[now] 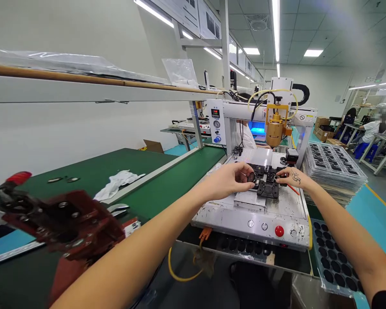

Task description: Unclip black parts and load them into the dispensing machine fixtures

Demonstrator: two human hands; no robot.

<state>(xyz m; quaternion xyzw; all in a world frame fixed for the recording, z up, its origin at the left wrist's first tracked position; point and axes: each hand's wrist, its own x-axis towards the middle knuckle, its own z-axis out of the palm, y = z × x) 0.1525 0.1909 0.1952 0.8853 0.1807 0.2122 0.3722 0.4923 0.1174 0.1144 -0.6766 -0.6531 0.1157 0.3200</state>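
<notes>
My left hand (236, 179) is at the left side of a black fixture (268, 189) on the machine's white bed. Its thumb and fingers close around a small dark round part (251, 177). From the right, my right hand (291, 177) reaches to the same fixture, fingertips pinched together at its edge. Whatever they grip there is too small to make out. Above and behind the fixture hangs the machine's brass-coloured head (275, 131), apart from both hands.
A red button (279, 231) sits on the machine's front panel. Stacked clear trays (334, 165) with black parts stand at right, with another tray of black discs (334, 257) below. A dark red hand press (67, 223) and a white cloth (120, 182) are at left.
</notes>
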